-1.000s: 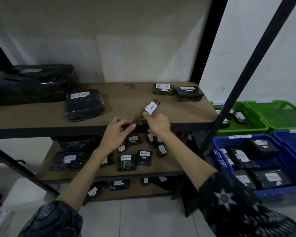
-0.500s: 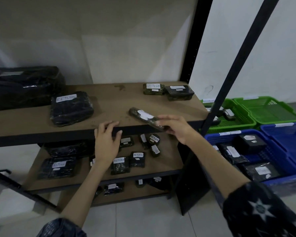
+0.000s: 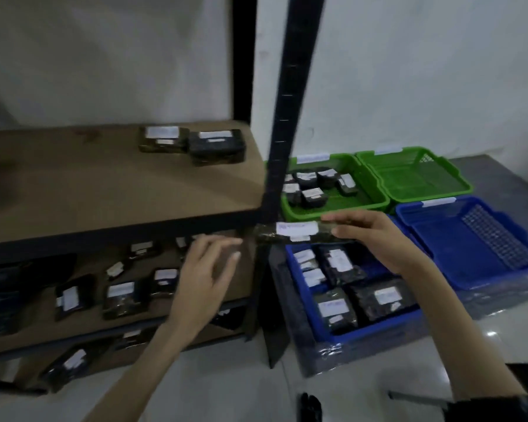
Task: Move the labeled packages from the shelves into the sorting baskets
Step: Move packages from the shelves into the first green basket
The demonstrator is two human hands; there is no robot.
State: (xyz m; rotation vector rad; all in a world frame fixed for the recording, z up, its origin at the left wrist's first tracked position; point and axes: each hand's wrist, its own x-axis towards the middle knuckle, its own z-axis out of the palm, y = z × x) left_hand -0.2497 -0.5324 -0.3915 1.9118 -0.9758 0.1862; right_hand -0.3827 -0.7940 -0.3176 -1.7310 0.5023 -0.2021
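Note:
My right hand (image 3: 375,239) pinches one end of a long dark package with a white label (image 3: 290,233), held level in the air just right of the shelf's front post, between the left green basket (image 3: 375,190) and the left blue basket (image 3: 299,303). Both baskets hold several labeled packages. My left hand (image 3: 205,269) hovers with spread fingers in front of the middle shelf (image 3: 83,327) and holds nothing. Two labeled packages (image 3: 192,144) lie at the back right of the top shelf (image 3: 104,193). Several small labeled packages (image 3: 121,300) lie on the middle shelf.
A black shelf post (image 3: 287,117) stands upright between the shelves and the baskets. A second green basket (image 3: 415,175) and a second blue basket (image 3: 470,242) sit further right on a plastic-wrapped base. More packages lie on the bottom shelf (image 3: 70,363).
My right hand carried the long package rightward off the top shelf, past the post, to above the baskets. My left hand let go and dropped in front of the middle shelf. The view swung right.

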